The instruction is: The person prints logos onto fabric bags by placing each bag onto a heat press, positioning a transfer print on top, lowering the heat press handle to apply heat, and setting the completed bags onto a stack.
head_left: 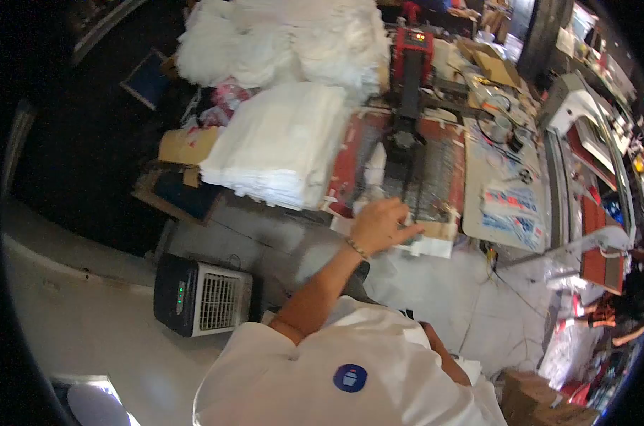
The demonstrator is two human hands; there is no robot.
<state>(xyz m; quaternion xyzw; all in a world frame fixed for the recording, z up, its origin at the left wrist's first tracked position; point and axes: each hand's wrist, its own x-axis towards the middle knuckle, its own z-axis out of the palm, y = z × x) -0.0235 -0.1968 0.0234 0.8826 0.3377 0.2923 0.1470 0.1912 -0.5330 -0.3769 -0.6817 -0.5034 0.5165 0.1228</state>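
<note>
My left hand [380, 226] reaches forward over the front edge of a heat press [410, 78] with a red and black body. Its thumb sticks out to the right, apart from the bent fingers, and I see nothing held in it. A bracelet circles the wrist. Below the hand is the press's bed [435, 177], covered in a shiny, wrinkled sheet. The press's dark arm [405, 138] extends towards the hand; I cannot make out any contact. Of my right arm only a part shows beside the white shirt [315, 369]; the right hand is hidden.
A stack of folded white cloth [276, 142] lies left of the press, with bulky white bundles [279, 42] behind. Right of it is a pale board [506, 192] with printed sheets. An air cooler [203, 295] stands on the floor at left, a cardboard box [538, 401] at lower right.
</note>
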